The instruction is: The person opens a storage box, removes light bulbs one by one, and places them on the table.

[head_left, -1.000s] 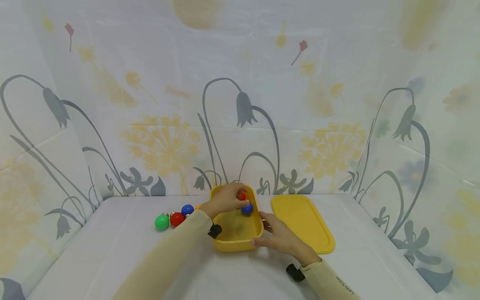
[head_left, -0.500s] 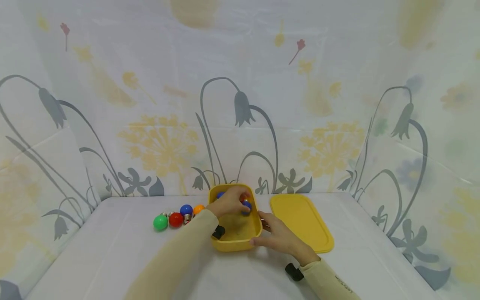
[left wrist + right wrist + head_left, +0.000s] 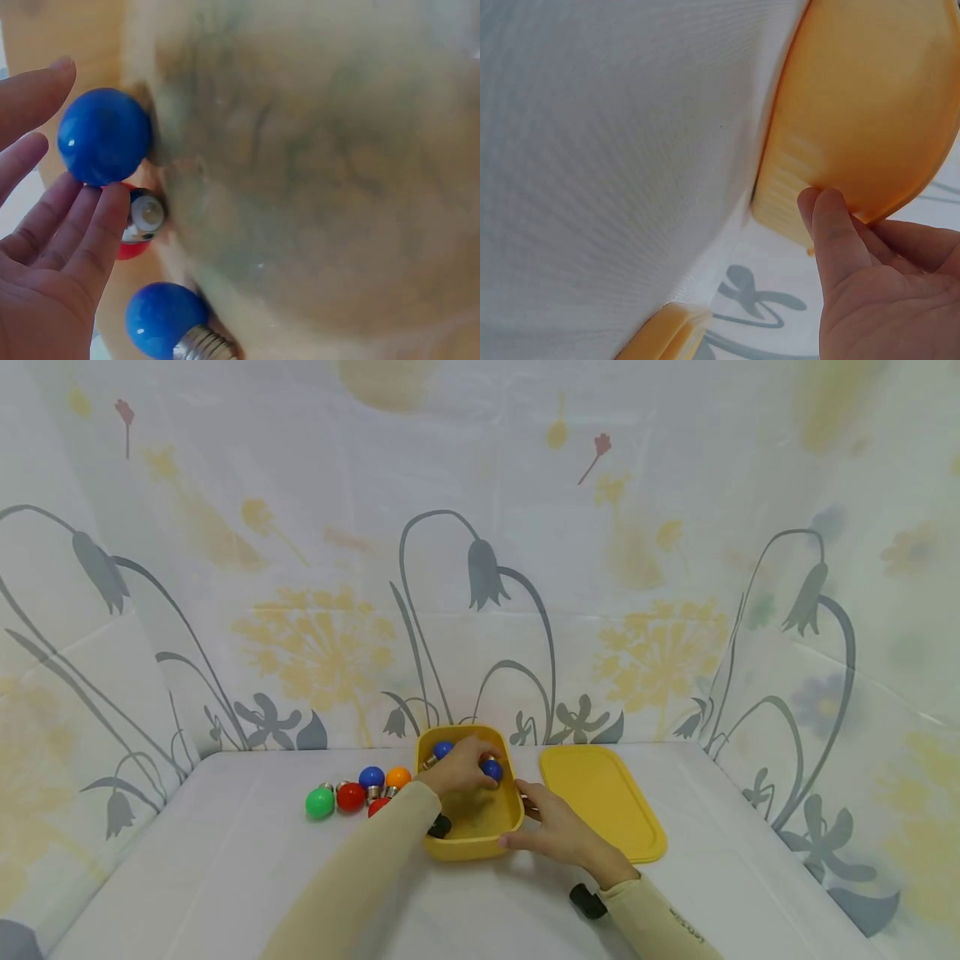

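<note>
My left hand (image 3: 463,766) is inside the yellow box (image 3: 480,849). In the left wrist view its fingers are extended, fingertips at a blue light bulb (image 3: 105,136) and a red light bulb (image 3: 132,250) whose metal base faces the camera; the thumb stands apart from the blue bulb. Another blue bulb (image 3: 161,319) with a screw base lies along the same wall. My right hand (image 3: 558,831) rests against the box's right side near its front corner. In the right wrist view, nearly straight fingers (image 3: 834,229) touch the box's outer wall (image 3: 862,112).
Left of the box lie several loose bulbs: green (image 3: 319,803), red (image 3: 350,797), blue (image 3: 371,777) and orange (image 3: 398,777). My left sleeve partly covers another red bulb (image 3: 378,807). A yellow lid (image 3: 603,802) lies flat to the right. A flowered curtain (image 3: 480,635) stands behind the table.
My left hand has shifted slightly right and down in the box, uncovering a blue bulb at its back left and, outside the box, the orange bulb. My right hand stays at the box.
</note>
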The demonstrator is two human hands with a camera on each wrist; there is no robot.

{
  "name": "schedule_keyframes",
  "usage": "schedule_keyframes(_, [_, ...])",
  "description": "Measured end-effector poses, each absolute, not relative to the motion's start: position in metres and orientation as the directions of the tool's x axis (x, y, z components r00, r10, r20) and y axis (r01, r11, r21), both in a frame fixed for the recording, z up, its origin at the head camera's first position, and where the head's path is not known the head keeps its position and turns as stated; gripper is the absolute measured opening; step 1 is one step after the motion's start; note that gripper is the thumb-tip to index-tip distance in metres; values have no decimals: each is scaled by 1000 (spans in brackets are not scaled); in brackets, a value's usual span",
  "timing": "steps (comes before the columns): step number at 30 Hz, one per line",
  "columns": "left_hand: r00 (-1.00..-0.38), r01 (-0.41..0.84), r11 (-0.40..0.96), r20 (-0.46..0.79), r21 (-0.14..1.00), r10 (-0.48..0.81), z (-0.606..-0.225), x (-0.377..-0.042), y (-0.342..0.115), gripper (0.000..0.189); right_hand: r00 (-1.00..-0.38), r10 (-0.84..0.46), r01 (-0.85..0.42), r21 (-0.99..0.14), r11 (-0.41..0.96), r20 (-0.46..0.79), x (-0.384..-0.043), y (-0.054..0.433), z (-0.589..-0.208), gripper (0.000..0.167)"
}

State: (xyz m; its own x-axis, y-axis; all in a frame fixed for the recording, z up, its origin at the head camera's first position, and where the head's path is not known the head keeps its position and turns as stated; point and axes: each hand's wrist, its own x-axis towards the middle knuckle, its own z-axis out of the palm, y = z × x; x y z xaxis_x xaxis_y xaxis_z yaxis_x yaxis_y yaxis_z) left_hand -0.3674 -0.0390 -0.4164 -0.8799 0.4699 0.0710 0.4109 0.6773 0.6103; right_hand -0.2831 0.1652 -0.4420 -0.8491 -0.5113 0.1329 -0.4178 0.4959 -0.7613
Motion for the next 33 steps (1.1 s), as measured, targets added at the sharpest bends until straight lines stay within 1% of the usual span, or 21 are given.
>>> schedule_keyframes(9, [-883, 420, 703, 82, 574, 461, -429, -367, -38, 37, -851, -508, -411, -768, 491, 131, -282, 164, -443, 98])
schedule_keyframes(18, [-891, 394, 729, 39, 561, 452, -426, -363, -35, 37, -847, -515, -422, -755, 502, 132, -282, 164, -441, 96])
schedule_keyframes(27, [-900, 363, 725, 17, 586, 436, -426, -362, -34, 37, -853, -507, -412, -755, 510, 123, -282, 165, -441, 98])
schedule_keyframes(33, [-889, 380, 706, 25, 597, 458, -425, -362, -35, 36, -857, -503, -402, -757, 515, 114, -282, 164, -440, 100])
